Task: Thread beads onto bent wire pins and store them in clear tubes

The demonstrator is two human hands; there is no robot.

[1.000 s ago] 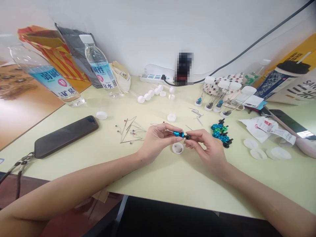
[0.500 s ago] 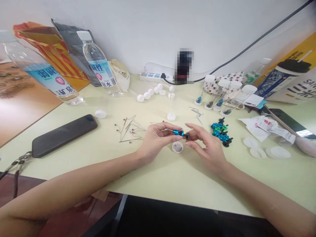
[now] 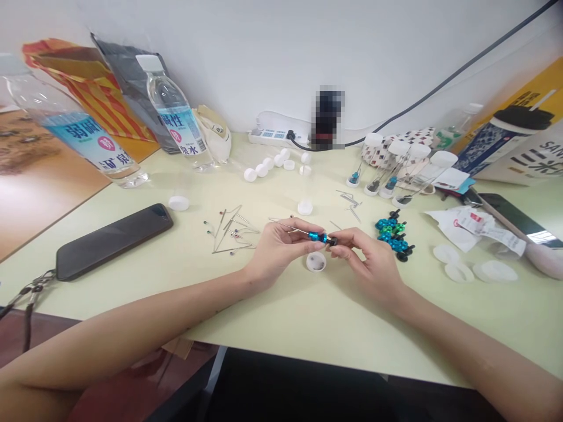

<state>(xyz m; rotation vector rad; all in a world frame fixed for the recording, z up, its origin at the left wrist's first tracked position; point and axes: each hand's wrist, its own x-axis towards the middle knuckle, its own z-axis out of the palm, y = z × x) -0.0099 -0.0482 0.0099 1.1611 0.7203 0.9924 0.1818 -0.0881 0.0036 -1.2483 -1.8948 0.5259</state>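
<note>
My left hand (image 3: 275,252) is closed around a small blue-and-black metal fitting (image 3: 317,237), from which a thin metal rod sticks out to the left. The fingers of my right hand (image 3: 373,261) are pinched on the black knob at the fitting's right end. Just below the fitting, a small white round cap (image 3: 316,262) lies open side up, with tiny dark bits in it. To the left are scattered thin metal pins (image 3: 231,228) with small coloured tips. A pile of blue, green and black fittings (image 3: 393,234) lies right of my right hand.
A phone (image 3: 114,241) lies at left, with water bottles (image 3: 182,126) behind it. White caps (image 3: 264,169) and a power strip (image 3: 270,136) are at the back. Clear tubes (image 3: 389,176) with fittings inside stand back right. Loose white lids (image 3: 460,271) and paper scraps (image 3: 477,225) lie at right.
My right hand's fingers have closed from apart around the black knob to a pinch on it. The left hand and the fitting have barely moved.
</note>
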